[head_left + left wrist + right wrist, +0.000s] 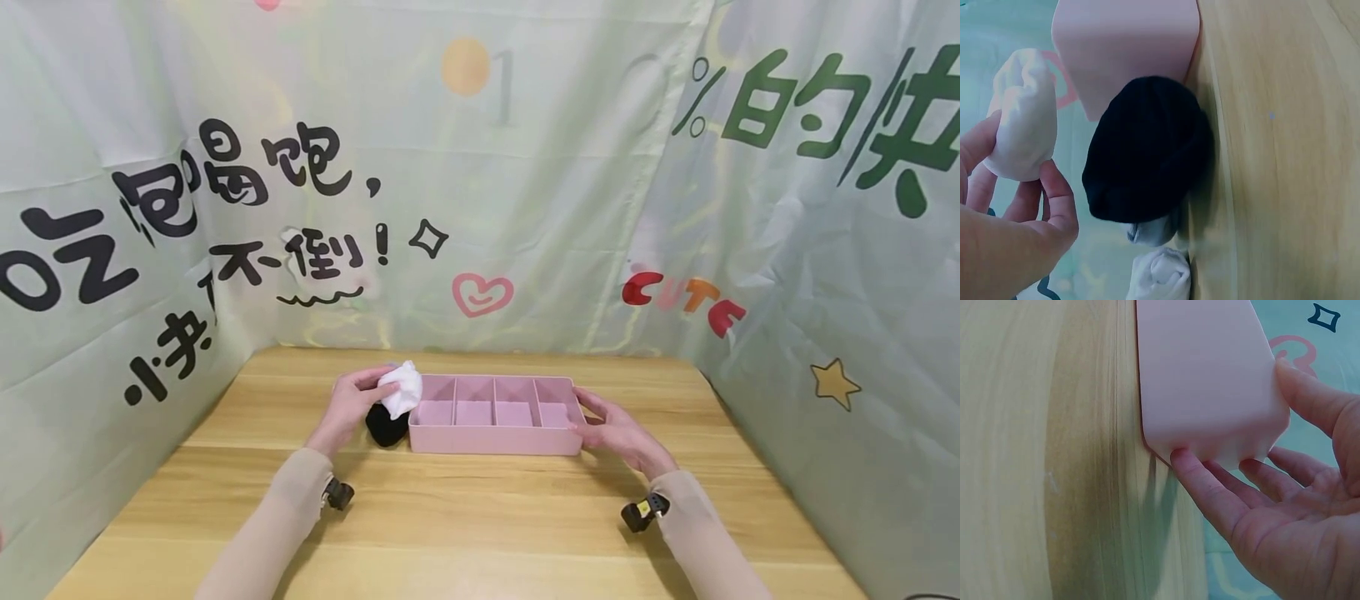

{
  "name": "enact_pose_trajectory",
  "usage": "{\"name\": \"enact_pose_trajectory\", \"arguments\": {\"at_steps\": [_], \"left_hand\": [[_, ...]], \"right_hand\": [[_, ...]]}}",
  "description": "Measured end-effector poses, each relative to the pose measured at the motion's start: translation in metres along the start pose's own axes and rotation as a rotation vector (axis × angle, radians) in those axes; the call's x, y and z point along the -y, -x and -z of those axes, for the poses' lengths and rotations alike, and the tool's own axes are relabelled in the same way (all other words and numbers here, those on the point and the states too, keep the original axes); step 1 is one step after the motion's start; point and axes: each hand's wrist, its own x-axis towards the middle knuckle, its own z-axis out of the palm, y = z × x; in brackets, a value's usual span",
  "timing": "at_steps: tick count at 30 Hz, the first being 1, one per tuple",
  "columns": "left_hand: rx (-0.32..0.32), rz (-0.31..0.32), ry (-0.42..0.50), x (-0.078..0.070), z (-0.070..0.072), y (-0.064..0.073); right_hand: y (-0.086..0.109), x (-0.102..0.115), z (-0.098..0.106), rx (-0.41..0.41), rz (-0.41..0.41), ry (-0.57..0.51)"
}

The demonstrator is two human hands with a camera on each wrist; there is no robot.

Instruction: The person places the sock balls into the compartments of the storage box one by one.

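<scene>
My left hand point(351, 407) pinches a rolled white sock point(402, 390) between thumb and fingers, raised just off the left end of a pink divided box point(495, 440). In the left wrist view, the white sock point(1025, 119) is a soft, folded bundle. Below it on the table, a rolled black sock point(387, 427) lies close to the box's left end. My right hand point(618, 432) holds the box's right end, thumb at the rim and fingertips point(1184, 457) against the end wall. Dividers split the box into several compartments in a row; they look bare inside.
Past the black sock, the left wrist view shows a grey-blue bundle point(1152, 231), mostly hidden, and another white bundle point(1161, 275). The wooden table point(480, 533) ends at printed cloth walls point(540, 208) at the back and both sides.
</scene>
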Motion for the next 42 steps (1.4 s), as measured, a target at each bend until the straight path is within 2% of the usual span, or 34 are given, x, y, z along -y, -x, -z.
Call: {"name": "enact_pose_trajectory", "arguments": {"at_steps": [7,14,21,35,42], "left_hand": [[0.003,-0.004,0.02,-0.002,-0.009,0.0],[-0.02,0.001,0.022,0.003,-0.02,-0.001],[-0.044,-0.047,0.027,0.003,-0.034,0.002],[-0.064,0.002,-0.013,0.001,-0.05,-0.003],[-0.067,-0.002,-0.016,0.001,-0.056,-0.001]], "right_hand": [[0.0,0.001,0.0,0.006,0.009,-0.007],[0.0,-0.001,0.0,0.003,-0.005,-0.021],[-0.001,-0.001,0.0,0.022,0.024,-0.032],[-0.003,-0.004,0.003,0.016,0.011,-0.019],[-0.002,-0.003,0.003,0.016,0.015,-0.02]]}}
